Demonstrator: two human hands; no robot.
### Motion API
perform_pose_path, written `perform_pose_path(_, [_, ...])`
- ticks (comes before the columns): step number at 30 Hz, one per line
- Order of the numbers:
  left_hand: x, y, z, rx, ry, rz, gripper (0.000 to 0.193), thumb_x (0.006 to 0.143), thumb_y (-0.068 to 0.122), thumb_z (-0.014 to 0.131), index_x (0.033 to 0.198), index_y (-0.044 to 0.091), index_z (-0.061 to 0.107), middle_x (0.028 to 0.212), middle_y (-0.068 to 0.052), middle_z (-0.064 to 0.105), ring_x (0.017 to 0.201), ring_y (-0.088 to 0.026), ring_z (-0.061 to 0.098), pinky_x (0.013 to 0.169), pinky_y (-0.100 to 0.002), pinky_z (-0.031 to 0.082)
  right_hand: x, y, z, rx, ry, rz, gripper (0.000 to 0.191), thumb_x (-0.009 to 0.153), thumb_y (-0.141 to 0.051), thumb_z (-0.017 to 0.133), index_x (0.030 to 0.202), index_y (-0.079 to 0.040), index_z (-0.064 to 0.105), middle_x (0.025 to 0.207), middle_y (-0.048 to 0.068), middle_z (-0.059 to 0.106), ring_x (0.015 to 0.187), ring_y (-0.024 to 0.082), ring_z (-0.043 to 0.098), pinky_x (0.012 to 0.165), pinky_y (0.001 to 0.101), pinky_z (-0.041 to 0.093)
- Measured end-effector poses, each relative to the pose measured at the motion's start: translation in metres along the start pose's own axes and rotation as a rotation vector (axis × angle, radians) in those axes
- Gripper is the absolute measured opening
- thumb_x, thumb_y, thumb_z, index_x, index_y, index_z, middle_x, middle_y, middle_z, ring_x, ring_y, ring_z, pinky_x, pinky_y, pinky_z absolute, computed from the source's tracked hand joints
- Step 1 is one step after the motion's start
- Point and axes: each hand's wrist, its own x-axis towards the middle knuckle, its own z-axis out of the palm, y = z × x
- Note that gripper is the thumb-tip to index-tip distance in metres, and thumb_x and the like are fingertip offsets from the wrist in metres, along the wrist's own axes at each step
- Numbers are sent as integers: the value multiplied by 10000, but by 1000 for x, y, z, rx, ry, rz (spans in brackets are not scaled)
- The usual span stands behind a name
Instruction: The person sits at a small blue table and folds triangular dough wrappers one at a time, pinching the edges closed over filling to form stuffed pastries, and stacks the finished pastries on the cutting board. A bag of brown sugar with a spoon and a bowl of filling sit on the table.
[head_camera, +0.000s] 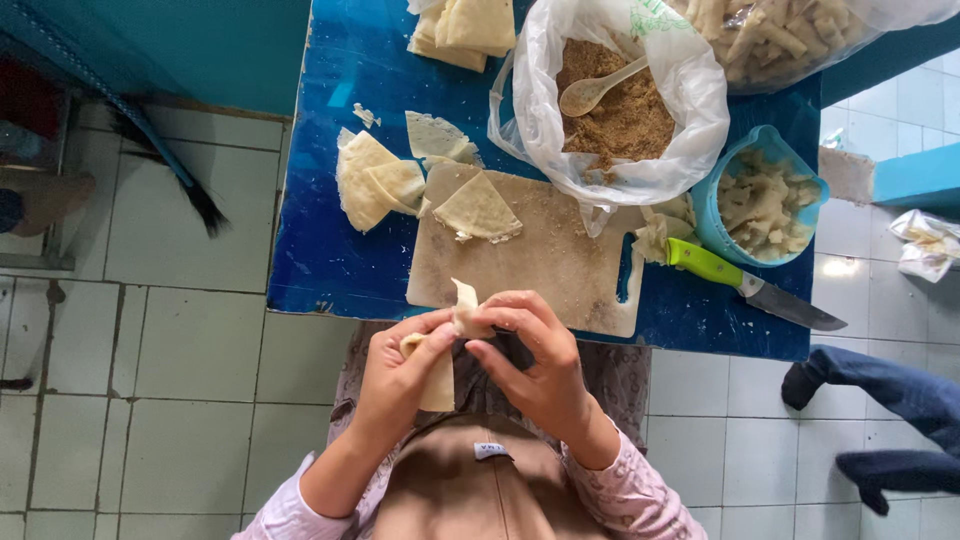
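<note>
White floor tiles (190, 380) all around, and right in the middle a blue bench (330, 240) with a pale cutting board (540, 265) on its near edge, our landmark for everything else. Just in front of the board, off the bench edge, both hands meet over the person's lap: the left hand (400, 385) and the right hand (535, 365) are each pinched shut on one folded dough wrapper (445, 350), fingers curled tight round it, the left grip on its lower part, the right grip on its upper corner, a tip of dough poking up over the board's near edge. On the board's far left part lies a triangular dough piece (478, 210); left of the board, more cut dough pieces (375, 180) lie on the bench. Beyond the board sits an open plastic bag of brown crumbly filling (625, 115) with a wooden spoon (600, 88) resting in it. Right of the board there's a blue bowl (715, 225) of pale pieces, and a knife with a green handle (705, 265) lies just beside the board's right end. Far right of the board, down on the floor, another person's leg in dark trousers (890, 385).
</note>
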Motion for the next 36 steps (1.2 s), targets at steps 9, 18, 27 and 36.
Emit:
perform_pose_path(9, [-6, 14, 12, 586, 84, 391, 128, 904, 58, 731, 1012, -5, 755, 930, -39, 776, 836, -60, 722, 739, -228, 562, -9, 10, 6, 7, 20, 37, 176, 864, -36, 788, 1010, -21, 693, 1030, 111, 673, 944, 207, 698, 848, 293, 554])
perform_pose_path(18, [6, 16, -13, 15, 52, -25, 208, 928, 94, 714, 1101, -13, 757, 960, -56, 771, 831, -73, 702, 729, -214, 558, -10, 65, -18, 1180, 257, 549, 78, 1052, -111, 582, 1055, -34, 599, 1019, 114, 719, 911, 193, 697, 826, 334, 567])
perform_pose_path(27, [7, 31, -23, 0, 78, -3, 201, 959, 130, 690, 1101, 3, 751, 918, -34, 731, 763, -74, 659, 656, -222, 524, -14, 73, -70, 815, 595, 295, 99, 1081, -123, 644, 1118, -48, 591, 1015, 85, 696, 903, 174, 678, 841, 345, 562])
perform_pose_path(36, [41, 93, -35, 1446, 340, 558, 217, 968, 181, 719, 1177, 134, 748, 1060, -80, 692, 765, -308, 690, 648, -408, 543, -8, 69, -59, 673, 565, 368, 93, 1058, -87, 649, 1113, -21, 614, 1004, 75, 687, 890, 173, 667, 807, 321, 547])
